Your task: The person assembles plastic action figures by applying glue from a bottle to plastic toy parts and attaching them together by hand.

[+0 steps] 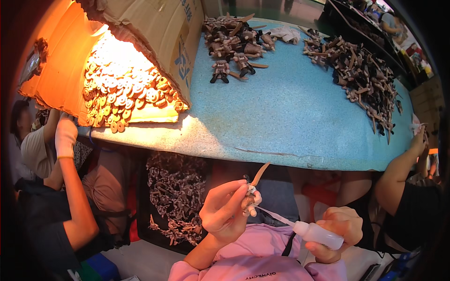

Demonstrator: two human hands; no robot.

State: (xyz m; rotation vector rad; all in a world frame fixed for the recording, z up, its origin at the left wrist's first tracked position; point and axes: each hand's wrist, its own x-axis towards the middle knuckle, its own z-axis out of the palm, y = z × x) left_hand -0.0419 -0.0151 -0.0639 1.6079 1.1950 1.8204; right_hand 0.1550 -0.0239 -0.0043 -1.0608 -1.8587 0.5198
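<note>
Above my lap, my left hand pinches a small toy figurine between thumb and fingers. A long tan blade-like strip rises from the figurine's top. Wrapped in my right hand is a white squeeze bottle, tilted so that it points up and left. Its thin nozzle reaches the figurine's side; whether the tip touches is too small to tell. Similar figurines in brown and grey with dark feet lie heaped on the blue tabletop.
At the left, a torn cardboard box holds many small brightly lit discs. A second figurine heap covers the table's right. Below the edge stands a dark crate of small parts. Co-workers' arms are at both sides; a white cloth lies behind.
</note>
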